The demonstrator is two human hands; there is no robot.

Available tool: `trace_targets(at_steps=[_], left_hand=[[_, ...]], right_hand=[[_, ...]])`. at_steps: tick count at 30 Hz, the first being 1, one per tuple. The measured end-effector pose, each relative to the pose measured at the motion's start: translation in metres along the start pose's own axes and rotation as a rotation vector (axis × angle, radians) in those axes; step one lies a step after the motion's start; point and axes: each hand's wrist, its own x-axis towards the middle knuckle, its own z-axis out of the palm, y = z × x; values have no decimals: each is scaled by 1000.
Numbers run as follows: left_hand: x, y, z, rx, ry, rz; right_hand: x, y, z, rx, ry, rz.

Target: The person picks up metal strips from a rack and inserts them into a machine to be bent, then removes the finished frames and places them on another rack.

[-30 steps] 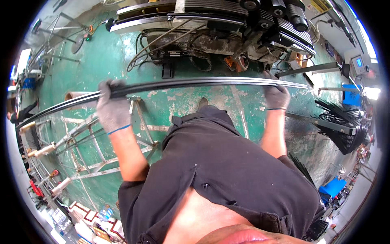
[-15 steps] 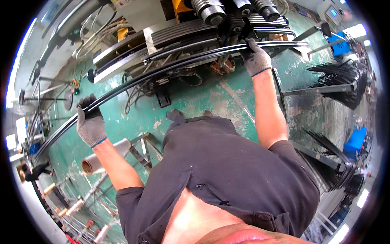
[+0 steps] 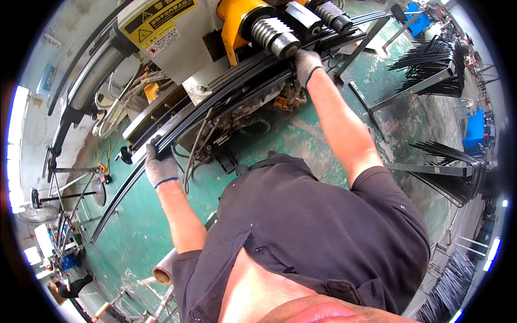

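A bundle of long, thin dark metal strips runs from the lower left up along the front of a machine. My left hand, in a grey knit glove with a blue cuff, is closed around the bundle near its left part. My right hand, gloved alike, is closed at the strips just below a ribbed steel shaft. Its fingertips are partly hidden by the shaft end and the strips. More dark strips lie along the machine front, so where the bundle parts from them is hard to tell.
The machine has a yellow bracket and a yellow warning label. Racks of bent black rods stand at the right. A brown-cored roll lies at lower left, near a fan. Cables hang under the machine front.
Both hands and the strips have moved in against the machine, the right hand up and left beneath the shaft. The left hand is further right and lower. The whole view has shifted.
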Motion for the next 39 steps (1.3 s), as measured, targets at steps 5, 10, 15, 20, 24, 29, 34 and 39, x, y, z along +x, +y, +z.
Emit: trace_targets(at_steps=[5, 10, 15, 20, 24, 29, 34, 39], left_hand=[[8, -46, 58, -28, -64, -202], [41, -31, 33, -108, -196, -130], [84, 7, -26, -211, 5, 26], [47, -45, 33, -47, -76, -25], [25, -83, 68, -36, -131, -118], [49, -52, 31, -135, -175, -33], [53, -32, 20, -93, -21, 59], [31, -75, 60, 0, -158, -4]], right_hand=[[-3, -19, -1, -361, -12, -89], [17, -2, 24, 90, 138, 101], [15, -20, 28, 1097, 156, 409], [-7, -25, 17, 1605, 287, 497], [-31, -32, 17, 1700, 284, 613], [-76, -9, 21, 1867, 123, 703], [-107, 29, 73, 1816, 86, 743], [-114, 34, 79, 1804, 38, 780]])
